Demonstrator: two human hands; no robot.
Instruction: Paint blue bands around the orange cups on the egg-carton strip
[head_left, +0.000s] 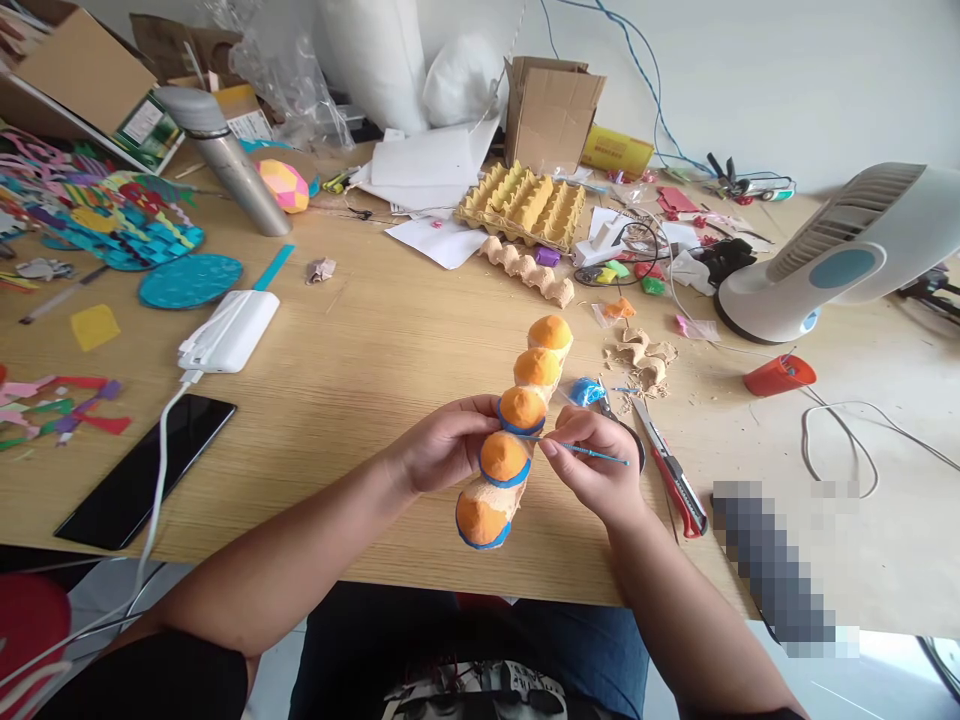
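Note:
A strip of egg carton [504, 458] with several orange domes runs slantwise in front of me, and blue edging rims the lower domes. My left hand [457, 440] grips the strip from its left side near the middle. Between the thumb and fingers of my right hand [598, 460] is a thin blue stick [596, 454], its tip touching the strip between two domes. A blue lump in clear wrap [586, 391] lies just beyond my right hand, beside scissors partly hidden by that hand.
A red utility knife [679, 490] lies right of my right hand, near an orange cup [780, 374] and a white fan [825, 260]. Carton scraps [643, 355] and a yellow egg tray [525, 205] sit farther back. At left are a power bank [232, 330] and a black phone [146, 470].

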